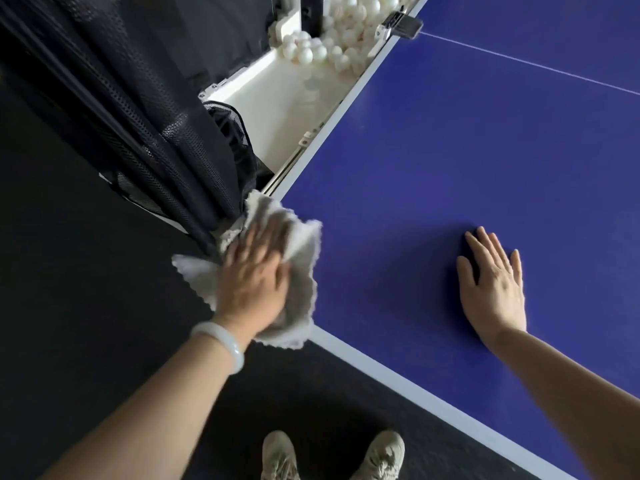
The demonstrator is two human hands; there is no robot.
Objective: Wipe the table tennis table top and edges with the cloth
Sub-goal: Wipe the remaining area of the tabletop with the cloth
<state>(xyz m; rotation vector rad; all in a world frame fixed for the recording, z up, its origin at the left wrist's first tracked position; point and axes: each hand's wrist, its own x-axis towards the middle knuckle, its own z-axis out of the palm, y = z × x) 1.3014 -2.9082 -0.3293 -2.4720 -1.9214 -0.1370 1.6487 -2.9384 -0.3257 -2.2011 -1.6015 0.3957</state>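
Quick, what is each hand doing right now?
Left hand: open, pressing the cloth at the corner.
Right hand: open, flat on the table top.

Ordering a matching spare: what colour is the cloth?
Off-white: the cloth shows best in the head view, under the left hand.

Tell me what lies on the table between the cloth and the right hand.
Nothing: only bare blue table top separates the cloth from the right hand, as the head view shows.

Soft even daylight, dim floor [86,341], left hand [254,277] motion-blurred, wide-angle edge warp.
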